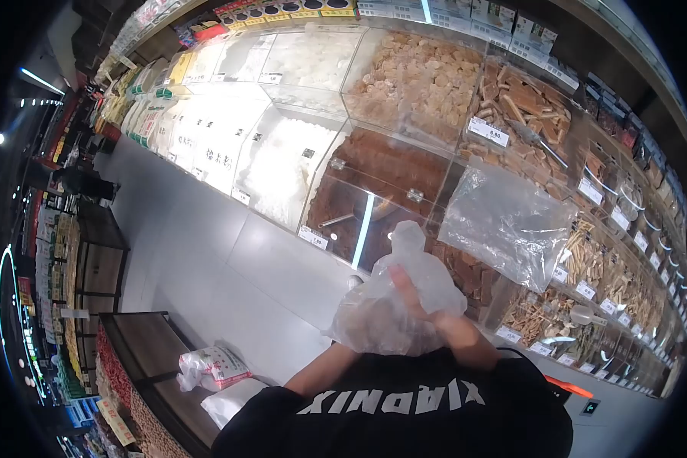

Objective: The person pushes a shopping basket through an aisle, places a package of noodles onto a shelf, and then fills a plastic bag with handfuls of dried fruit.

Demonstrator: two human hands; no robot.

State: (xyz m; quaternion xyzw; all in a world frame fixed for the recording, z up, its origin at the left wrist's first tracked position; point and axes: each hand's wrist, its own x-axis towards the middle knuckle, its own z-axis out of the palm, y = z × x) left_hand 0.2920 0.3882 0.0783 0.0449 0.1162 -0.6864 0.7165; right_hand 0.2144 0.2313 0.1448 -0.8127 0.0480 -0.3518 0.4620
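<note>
A bulging, cloudy plastic bag (374, 305) is held up against my chest, its gathered top pointing away from me. What fills it cannot be made out. My right hand (416, 294) presses on the bag's right side, fingers together and partly wrapped by the film. On the other side, my left forearm (324, 369) runs in beneath the bag, which hides the left hand. Just beyond the bag is a covered bin of reddish-brown powder (385, 168). An empty clear plastic bag (504, 221) lies flat across the bin covers to the right.
White powder (282, 164) fills bins on the left, with brown chunks (412, 80) and bark-like pieces (523, 103) farther back. Dried goods (588, 252) line the right. Filled sacks (214, 366) sit by a wooden stand (149, 343). A person (88, 183) is far left.
</note>
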